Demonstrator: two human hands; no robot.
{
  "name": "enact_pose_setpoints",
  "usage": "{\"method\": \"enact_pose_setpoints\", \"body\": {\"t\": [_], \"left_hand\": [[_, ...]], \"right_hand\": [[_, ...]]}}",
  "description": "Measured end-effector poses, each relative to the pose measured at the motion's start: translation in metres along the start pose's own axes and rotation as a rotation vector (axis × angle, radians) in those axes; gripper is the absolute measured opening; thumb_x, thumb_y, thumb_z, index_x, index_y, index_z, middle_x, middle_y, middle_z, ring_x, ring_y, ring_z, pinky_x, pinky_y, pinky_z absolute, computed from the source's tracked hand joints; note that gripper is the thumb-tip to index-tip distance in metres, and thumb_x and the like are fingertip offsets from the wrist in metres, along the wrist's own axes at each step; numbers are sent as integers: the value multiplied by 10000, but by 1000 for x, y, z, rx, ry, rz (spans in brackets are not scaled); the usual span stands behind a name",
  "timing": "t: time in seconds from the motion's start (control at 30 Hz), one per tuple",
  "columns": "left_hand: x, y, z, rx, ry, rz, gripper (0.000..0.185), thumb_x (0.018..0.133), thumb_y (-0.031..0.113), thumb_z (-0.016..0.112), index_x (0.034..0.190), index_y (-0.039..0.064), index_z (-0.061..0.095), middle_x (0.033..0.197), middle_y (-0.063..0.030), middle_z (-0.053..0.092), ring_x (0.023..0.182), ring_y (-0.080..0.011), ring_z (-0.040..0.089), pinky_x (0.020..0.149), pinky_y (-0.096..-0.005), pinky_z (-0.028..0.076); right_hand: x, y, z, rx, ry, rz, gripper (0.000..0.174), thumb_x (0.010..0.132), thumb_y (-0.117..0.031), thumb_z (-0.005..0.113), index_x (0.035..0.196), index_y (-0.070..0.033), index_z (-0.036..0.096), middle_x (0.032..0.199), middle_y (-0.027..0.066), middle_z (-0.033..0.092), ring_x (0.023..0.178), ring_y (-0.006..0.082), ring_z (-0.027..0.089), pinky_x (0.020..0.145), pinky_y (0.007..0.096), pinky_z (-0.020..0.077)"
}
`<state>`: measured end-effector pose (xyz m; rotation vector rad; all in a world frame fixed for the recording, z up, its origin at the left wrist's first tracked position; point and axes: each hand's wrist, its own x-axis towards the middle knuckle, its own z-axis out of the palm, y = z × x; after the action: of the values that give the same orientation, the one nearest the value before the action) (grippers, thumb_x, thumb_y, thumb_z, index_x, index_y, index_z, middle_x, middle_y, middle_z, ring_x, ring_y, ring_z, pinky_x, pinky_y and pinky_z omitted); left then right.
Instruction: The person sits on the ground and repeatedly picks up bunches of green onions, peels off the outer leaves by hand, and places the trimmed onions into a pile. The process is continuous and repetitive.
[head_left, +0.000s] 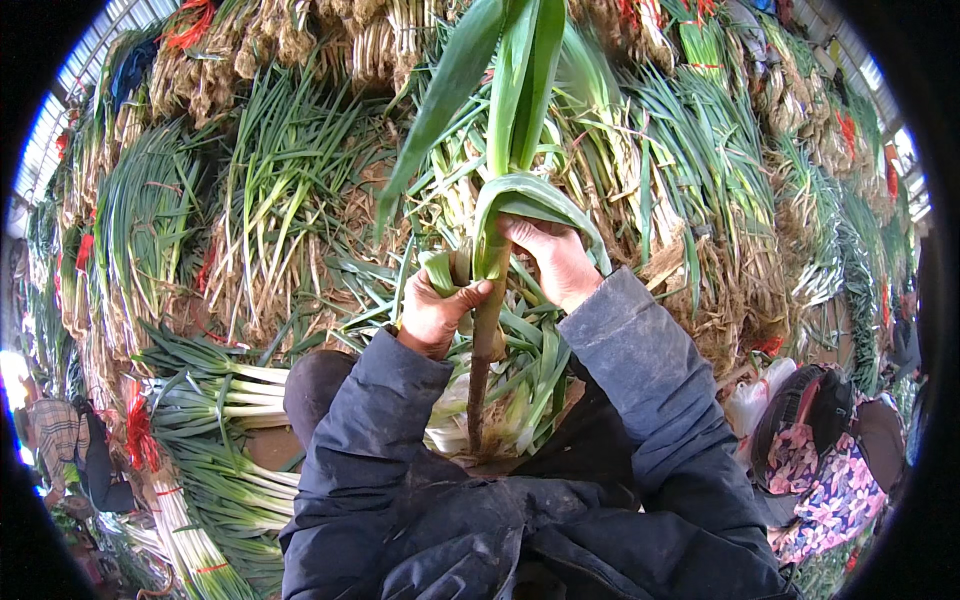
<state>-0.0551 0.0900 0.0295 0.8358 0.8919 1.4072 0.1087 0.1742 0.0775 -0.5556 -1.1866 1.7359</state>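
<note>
A large Welsh onion (492, 319) stands upright in front of me, its broad green leaves (511, 112) reaching away and its brown lower end near my lap. My left hand (436, 313) grips the stalk at mid-height, thumb against it, with a short green leaf piece (438, 271) sticking up from the fingers. Higher up, my right hand (559, 262) holds the stalk beneath a bent-over leaf (536, 191), which hides some of the fingertips. Stripped leaves (536, 360) lie loose below, between my knees.
Untrimmed onions (285, 202) lie in heaps ahead, with tied bundles (371, 41) stacked behind. Cleaned onions (259, 394) with white stems lie to my left, beside a bundle bound with red ties (187, 529). A person in flowered clothing (836, 480) is close on my right; another person (64, 442) is far left.
</note>
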Motion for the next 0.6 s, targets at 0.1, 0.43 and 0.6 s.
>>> {"method": "enact_pose_setpoints", "body": {"t": [0.1, 0.43, 0.6], "left_hand": [[-3, 6, 9, 54, 34, 27, 309, 812, 53, 793, 1085, 8, 655, 958, -42, 703, 825, -129, 644, 773, -286, 523], [-5, 7, 11, 101, 12, 89, 304, 823, 65, 788, 1088, 2, 655, 949, -39, 698, 823, -129, 638, 783, -286, 518], [-7, 9, 14, 80, -4, 80, 253, 838, 48, 765, 1060, 1, 654, 937, -45, 695, 819, -137, 638, 773, -295, 521]], "right_hand": [[0, 3, 0, -3, 27, 0, 290, 910, -59, 668, 1198, -29, 637, 1140, 51, 679, 1052, 158, 622, 953, 304, 476], [0, 7, 2, 31, 55, 13, 271, 905, -38, 647, 1176, -17, 647, 1107, 60, 688, 1031, 163, 629, 937, 308, 482], [-1, 8, 0, 89, 76, 79, 267, 918, -68, 643, 1179, -13, 645, 1103, 59, 688, 1021, 164, 631, 924, 313, 488]]}}
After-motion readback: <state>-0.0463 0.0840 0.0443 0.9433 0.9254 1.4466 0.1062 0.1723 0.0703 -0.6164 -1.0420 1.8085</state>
